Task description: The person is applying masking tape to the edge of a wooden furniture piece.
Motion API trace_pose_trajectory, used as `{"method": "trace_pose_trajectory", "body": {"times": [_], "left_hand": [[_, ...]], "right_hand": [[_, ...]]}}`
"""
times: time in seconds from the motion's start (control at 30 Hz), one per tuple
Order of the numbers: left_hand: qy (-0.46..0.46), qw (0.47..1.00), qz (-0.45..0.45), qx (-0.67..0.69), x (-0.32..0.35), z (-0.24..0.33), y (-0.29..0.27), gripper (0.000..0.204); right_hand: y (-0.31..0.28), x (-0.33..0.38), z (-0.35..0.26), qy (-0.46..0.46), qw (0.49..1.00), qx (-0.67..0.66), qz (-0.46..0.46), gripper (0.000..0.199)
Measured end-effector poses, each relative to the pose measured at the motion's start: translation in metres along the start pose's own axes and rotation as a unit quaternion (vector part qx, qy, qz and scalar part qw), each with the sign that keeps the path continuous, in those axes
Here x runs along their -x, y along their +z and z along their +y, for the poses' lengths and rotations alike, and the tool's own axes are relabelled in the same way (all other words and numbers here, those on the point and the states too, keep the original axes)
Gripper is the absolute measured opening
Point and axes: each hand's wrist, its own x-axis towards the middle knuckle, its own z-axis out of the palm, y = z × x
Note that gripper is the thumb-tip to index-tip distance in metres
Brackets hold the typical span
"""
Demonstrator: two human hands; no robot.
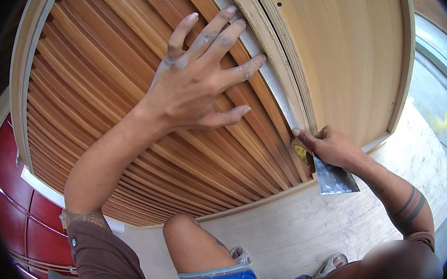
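Observation:
My left hand [199, 79] is spread wide over a slatted wooden panel [96, 70], holding nothing. Its fingertips, smeared with pale grey dust or paste, reach a whitish strip [276, 91] along the panel's right edge. Lower right, my right hand [335, 147] is closed round a putty knife [335, 180]; the handle is hidden in the fist, and the broad, smudged metal blade points down toward me. The thumb lies near the lower end of the strip. Beside it shows a yellowish rounded patch [301, 153] that I cannot identify.
To the right of the slats stands a smooth, pale wooden panel [353, 50] with a layered plywood edge [282, 49]. Below lies a white-smeared floor board [281, 213], where my feet are. Glossy red panels [10, 174] stand at the lower left.

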Motion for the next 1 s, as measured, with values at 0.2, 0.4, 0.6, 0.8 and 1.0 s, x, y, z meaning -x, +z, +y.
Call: {"method": "trace_pose_trajectory", "body": {"times": [0.2, 0.4, 0.6, 0.8, 1.0], "left_hand": [[0.017, 1.0, -0.004, 0.014, 0.006, 0.014, 0.014, 0.066], [0.005, 1.0, -0.002, 0.005, 0.005, 0.016, 0.016, 0.063], [0.002, 1.0, -0.01, 0.006, 0.005, 0.016, 0.016, 0.062], [-0.002, 0.999, -0.027, 0.021, 0.004, 0.022, 0.014, 0.063], [-0.008, 0.998, -0.04, 0.042, 0.004, 0.022, 0.008, 0.065]], "right_hand": [[0.003, -0.004, 0.005, -0.002, 1.0, 0.0, 0.004, 0.084], [0.0, -0.003, 0.001, -0.006, 1.0, 0.01, -0.005, 0.083], [-0.002, 0.003, -0.005, 0.014, 0.999, 0.028, -0.008, 0.087], [-0.002, 0.0, -0.003, 0.011, 0.999, 0.043, 0.008, 0.09], [-0.005, 0.007, -0.009, 0.0, 0.999, 0.033, -0.017, 0.091]]}}
